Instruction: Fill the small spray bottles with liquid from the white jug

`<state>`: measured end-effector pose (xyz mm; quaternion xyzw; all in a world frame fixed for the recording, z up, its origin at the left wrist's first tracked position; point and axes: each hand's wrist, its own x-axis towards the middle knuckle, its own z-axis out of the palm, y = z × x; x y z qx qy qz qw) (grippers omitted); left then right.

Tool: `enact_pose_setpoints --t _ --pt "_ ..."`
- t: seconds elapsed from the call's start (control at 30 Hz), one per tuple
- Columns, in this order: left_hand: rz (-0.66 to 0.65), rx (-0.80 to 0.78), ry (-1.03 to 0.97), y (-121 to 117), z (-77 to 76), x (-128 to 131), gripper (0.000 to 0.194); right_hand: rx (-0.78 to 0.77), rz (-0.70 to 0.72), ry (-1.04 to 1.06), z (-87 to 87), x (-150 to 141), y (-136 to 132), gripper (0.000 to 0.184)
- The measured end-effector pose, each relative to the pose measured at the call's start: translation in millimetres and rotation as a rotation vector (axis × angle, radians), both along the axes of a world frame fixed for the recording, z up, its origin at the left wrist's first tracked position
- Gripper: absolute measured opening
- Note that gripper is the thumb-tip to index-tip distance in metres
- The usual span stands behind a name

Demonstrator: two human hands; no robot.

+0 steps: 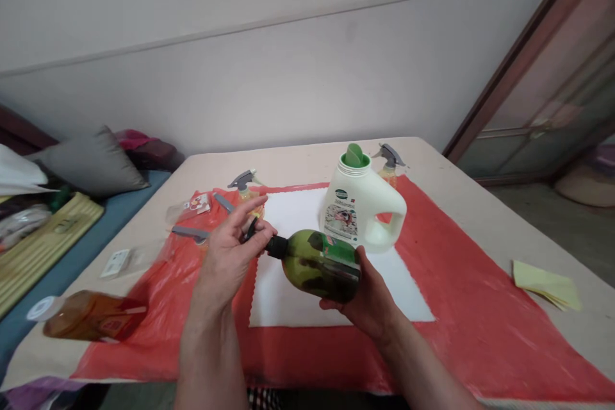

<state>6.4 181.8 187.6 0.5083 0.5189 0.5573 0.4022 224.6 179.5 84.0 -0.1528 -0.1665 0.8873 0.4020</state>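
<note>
A dark green see-through pump bottle (307, 266) lies tilted nearly on its side in midair, with a green label on its body. My right hand (369, 301) is closed round its base. At the other end, my left hand (235, 243) pinches the black pump top (277, 246) between thumb and fingers, while its index finger points up and away. Part of the pump is hidden by those fingers. Just behind the bottle stands a white detergent jug (343, 205), upright and uncapped, with a green funnel-like piece (354, 155) in its mouth.
Beneath lie a white sheet (288, 311) and red plastic sheeting (461, 320). Spray bottles with grey triggers (244, 180) (390, 155) stand behind. An amber bottle (91, 317) lies on its side at left. Folded yellow cloth (545, 285) rests at right.
</note>
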Motion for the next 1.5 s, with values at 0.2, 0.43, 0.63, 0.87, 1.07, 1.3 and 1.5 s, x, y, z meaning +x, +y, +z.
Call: enact_pose_setpoints --t 0.2,0.43,0.63,0.87,1.07,1.3,1.5 --pt "-0.013 0.02 -0.038 3.9 -5.9 1.7 0.048 0.013 -0.067 -0.114 4.6 7.5 6.9 0.055" --pt "-0.152 0.005 -0.198 15.3 -25.6 4.8 0.066 -0.043 -0.054 -0.034 10.3 4.4 5.2 0.058" --pt "-0.385 -0.063 -0.148 17.9 -38.2 25.6 0.05 -0.034 0.01 0.018 8.5 -3.7 3.3 0.062" --pt "-0.371 -0.003 -0.269 21.1 -43.3 39.1 0.055 -0.065 -0.054 -0.022 7.6 -3.1 2.2 0.065" --pt "-0.281 -0.002 -0.384 22.7 -47.0 47.7 0.043 -0.055 -0.063 -0.053 9.1 -4.9 2.6 0.068" --pt "-0.192 -0.045 -0.473 22.1 -42.0 53.3 0.037 0.046 -0.173 -0.093 5.9 -8.5 1.4 0.06" --pt "-0.042 -0.137 -0.548 25.4 -42.1 52.3 0.034 0.376 -0.323 -0.279 11.7 -8.8 1.1 0.071"
